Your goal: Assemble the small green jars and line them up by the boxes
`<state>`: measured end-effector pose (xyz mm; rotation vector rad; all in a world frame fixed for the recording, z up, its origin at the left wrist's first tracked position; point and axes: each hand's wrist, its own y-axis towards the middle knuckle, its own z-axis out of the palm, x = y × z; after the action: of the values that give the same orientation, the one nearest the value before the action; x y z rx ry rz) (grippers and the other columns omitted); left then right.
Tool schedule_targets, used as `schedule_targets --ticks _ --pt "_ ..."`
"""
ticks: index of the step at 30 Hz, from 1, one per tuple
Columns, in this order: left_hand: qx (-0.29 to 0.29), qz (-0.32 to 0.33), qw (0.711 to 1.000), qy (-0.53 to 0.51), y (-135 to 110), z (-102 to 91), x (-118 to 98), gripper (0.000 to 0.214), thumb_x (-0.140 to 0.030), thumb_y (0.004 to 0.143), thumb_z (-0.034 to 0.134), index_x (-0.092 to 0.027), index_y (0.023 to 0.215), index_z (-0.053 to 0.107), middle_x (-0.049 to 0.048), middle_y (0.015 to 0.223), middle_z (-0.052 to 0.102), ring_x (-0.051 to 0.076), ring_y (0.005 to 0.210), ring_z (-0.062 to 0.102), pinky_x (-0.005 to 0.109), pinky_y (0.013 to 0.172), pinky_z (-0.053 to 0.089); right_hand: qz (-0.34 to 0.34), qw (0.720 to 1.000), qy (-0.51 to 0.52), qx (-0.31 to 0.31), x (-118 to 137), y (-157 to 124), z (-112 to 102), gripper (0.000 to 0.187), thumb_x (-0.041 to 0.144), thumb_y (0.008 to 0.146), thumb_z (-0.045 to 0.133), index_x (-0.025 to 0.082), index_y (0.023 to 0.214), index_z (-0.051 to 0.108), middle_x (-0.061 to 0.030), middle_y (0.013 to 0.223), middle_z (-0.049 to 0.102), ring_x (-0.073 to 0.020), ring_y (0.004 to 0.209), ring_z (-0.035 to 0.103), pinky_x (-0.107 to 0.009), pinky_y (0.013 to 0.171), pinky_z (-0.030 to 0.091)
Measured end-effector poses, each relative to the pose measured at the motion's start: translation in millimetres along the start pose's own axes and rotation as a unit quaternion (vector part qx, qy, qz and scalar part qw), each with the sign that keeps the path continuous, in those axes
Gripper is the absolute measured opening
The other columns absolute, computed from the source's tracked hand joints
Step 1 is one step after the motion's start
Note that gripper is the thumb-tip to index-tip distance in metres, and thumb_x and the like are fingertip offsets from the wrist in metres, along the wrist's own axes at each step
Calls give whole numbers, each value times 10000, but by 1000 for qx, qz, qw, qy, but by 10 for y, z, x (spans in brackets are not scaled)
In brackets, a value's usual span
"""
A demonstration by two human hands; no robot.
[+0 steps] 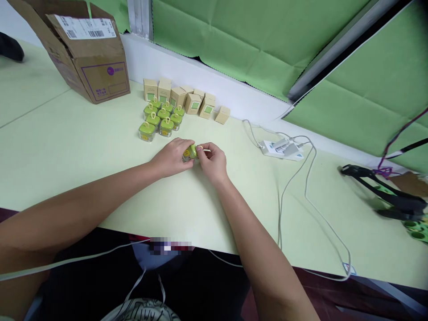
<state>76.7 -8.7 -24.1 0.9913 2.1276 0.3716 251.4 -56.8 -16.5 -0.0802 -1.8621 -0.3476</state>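
The jar (189,152), green-lidded, sits just left of the frame's middle, low over the table (83,151) and between both hands. It seems tipped over, its long axis running left to right, lid towards the right. The left hand (171,157) wraps its body with fingers closed. The right hand (213,161) pinches the lid end with its fingertips together. Both hands are equally near.

Above them stands a cluster of like jars (160,119), backed by small cartons (184,99). At upper left is an open cardboard box (88,53), its inside hidden. A power strip (282,149) lies to the right.
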Motion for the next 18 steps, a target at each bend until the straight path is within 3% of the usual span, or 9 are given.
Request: schedule_targets --ticks 3,9,15,18 --pt "4 -10 1000 9 12 -5 -30 359 -299 864 678 -175 1199 711 122 1185 783 332 1133 717 456 992 550 15 999 18 24 10 -8 40 373 601 853 750 244 917 662 -4 866 738 -168 756 703 -299 706 549" --pt "40 -58 996 61 24 -99 -172 272 -296 915 625 -192 1138 739 68 1055 803 281 1004 743 364 819 534 -34 997 -63 27 44 -12 66 319 554 919 663 236 944 679 -35 953 771 -196 829 742 -334 737 610" --pt "112 -40 991 63 -7 -177 -147 387 -449 990 583 -198 1249 723 91 1049 792 300 991 734 391 828 535 -130 982 -132 41 80 -4 -75 247 474 939 659 244 911 744 -66 978 773 -227 904 739 -393 811 649" --pt "117 -46 992 35 -16 -171 -108 386 -485 1005 563 -217 1236 717 90 1099 789 297 1026 731 403 870 543 -150 976 -144 57 111 -4 -150 243 477 924 698 241 914 754 -69 988 767 -226 915 733 -407 845 649"
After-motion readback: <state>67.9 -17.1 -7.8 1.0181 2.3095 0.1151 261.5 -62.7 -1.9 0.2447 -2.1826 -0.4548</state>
